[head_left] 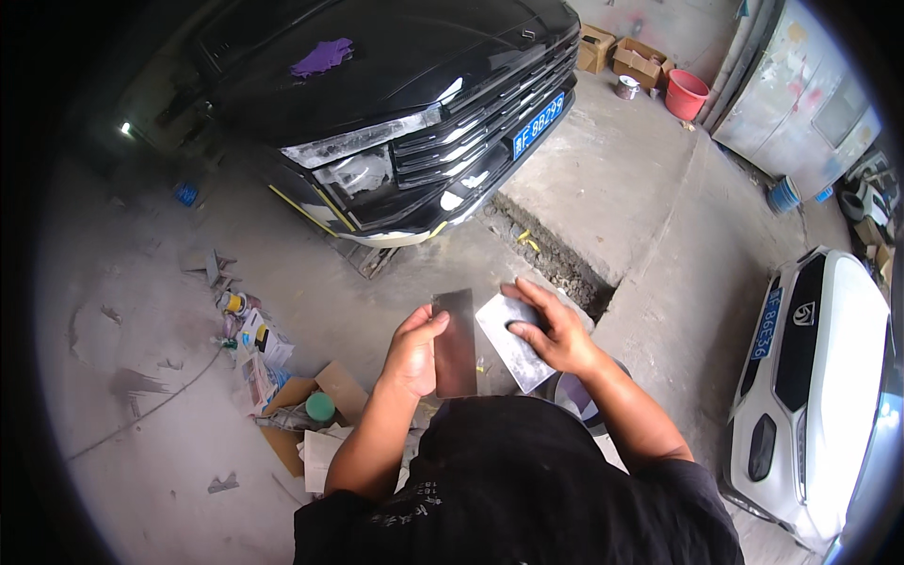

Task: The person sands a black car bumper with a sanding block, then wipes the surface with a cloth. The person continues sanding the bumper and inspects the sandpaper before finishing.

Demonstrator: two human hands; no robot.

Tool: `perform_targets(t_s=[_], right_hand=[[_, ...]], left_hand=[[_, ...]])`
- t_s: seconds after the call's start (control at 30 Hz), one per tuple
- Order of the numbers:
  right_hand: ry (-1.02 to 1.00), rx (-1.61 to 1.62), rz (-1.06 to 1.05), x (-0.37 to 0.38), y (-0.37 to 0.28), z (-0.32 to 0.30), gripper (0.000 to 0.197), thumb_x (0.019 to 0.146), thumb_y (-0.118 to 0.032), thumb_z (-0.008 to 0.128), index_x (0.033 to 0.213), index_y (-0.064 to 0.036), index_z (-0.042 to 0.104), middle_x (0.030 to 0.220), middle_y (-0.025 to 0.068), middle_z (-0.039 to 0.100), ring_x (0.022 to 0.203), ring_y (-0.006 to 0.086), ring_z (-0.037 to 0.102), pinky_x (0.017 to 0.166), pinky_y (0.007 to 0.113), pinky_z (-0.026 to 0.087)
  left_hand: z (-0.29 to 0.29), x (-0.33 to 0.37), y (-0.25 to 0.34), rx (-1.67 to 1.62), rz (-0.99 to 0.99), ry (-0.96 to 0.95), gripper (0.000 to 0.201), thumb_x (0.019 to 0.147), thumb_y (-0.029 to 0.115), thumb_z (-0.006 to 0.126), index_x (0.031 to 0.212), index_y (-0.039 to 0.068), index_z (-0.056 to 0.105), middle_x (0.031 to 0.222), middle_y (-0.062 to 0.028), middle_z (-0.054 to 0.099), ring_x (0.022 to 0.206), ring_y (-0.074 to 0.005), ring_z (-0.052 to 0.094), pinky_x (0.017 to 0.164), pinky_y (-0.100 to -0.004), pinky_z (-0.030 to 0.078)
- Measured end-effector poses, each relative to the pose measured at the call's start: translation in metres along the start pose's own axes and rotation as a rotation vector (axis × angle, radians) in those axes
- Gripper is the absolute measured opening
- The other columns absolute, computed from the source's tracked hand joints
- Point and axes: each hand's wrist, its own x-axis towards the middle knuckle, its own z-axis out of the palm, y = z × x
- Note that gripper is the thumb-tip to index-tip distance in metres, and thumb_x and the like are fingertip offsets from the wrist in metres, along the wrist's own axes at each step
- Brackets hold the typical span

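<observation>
My left hand (411, 356) is closed on the edge of a dark brown-grey rectangular strip that looks like sandpaper (456, 350), its thumb lying on the near face. In my right hand (563, 331) is a flat, pale grey rectangular block with white smudges (516, 354), held tilted with the thumb across it. The two pieces are side by side in front of my body, with a narrow gap between them. The undersides of both pieces are hidden.
A black car (377, 113) stands ahead, a purple cloth (322, 58) on its hood and its headlight masked. A trench (556, 259) cuts the floor. To the right is a white car (819, 377). A cardboard box (282, 438) and a bucket (574, 395) are close by.
</observation>
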Motion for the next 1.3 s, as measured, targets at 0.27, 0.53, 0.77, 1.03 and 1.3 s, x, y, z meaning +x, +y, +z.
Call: perform_targets(t_s=[0.27,0.53,0.77,1.03,1.3], right_hand=[[0.034,0.241,0.297,-0.021,-0.003,0.002,0.060,0.092,-0.001,0.064,0.145,-0.0007,0.036,0.109,0.0084,0.065,0.104,0.0130,0.060,0.096,0.030,0.045],[-0.027,0.211,0.433,-0.006,-0.031,0.020,0.079,0.081,-0.005,0.078,0.146,-0.0022,0.034,0.088,0.0008,0.061,0.087,0.0088,0.058,0.086,0.025,0.044],[0.219,0.369,0.437,-0.004,-0.026,-0.003,0.065,0.086,-0.003,0.072,0.143,-0.0010,0.039,0.086,-0.0002,0.061,0.081,0.0076,0.056,0.076,0.022,0.045],[0.129,-0.100,0.270,-0.011,-0.017,-0.025,0.049,0.088,-0.004,0.067,0.135,-0.0028,0.050,0.086,0.0039,0.060,0.080,0.0127,0.058,0.075,0.027,0.048],[-0.012,-0.146,0.194,-0.002,-0.024,0.018,0.055,0.083,-0.013,0.075,0.133,-0.0043,0.053,0.093,0.0080,0.067,0.092,0.0202,0.062,0.083,0.033,0.049]], left_hand=[[-0.002,0.011,-0.002,0.270,0.495,0.066,0.020,0.096,0.004,0.056,0.115,0.003,0.048,0.104,-0.0015,0.057,0.093,-0.0068,0.051,0.086,-0.0246,0.042],[0.018,0.012,-0.021,0.563,0.574,-0.023,0.020,0.098,0.006,0.051,0.116,-0.002,0.044,0.106,-0.0077,0.057,0.095,-0.0111,0.052,0.086,-0.0266,0.044],[0.009,0.009,-0.024,0.921,0.480,-0.147,0.022,0.096,0.011,0.056,0.111,-0.003,0.050,0.096,-0.0107,0.061,0.089,-0.0126,0.055,0.080,-0.0292,0.047],[0.020,-0.008,-0.012,1.192,0.376,-0.165,0.023,0.100,0.023,0.050,0.098,0.001,0.050,0.070,-0.0149,0.050,0.063,-0.0217,0.046,0.063,-0.0362,0.042],[0.015,-0.009,-0.020,1.348,0.335,-0.240,0.018,0.097,0.019,0.054,0.099,0.001,0.056,0.073,-0.0154,0.058,0.064,-0.0269,0.054,0.063,-0.0370,0.045]])
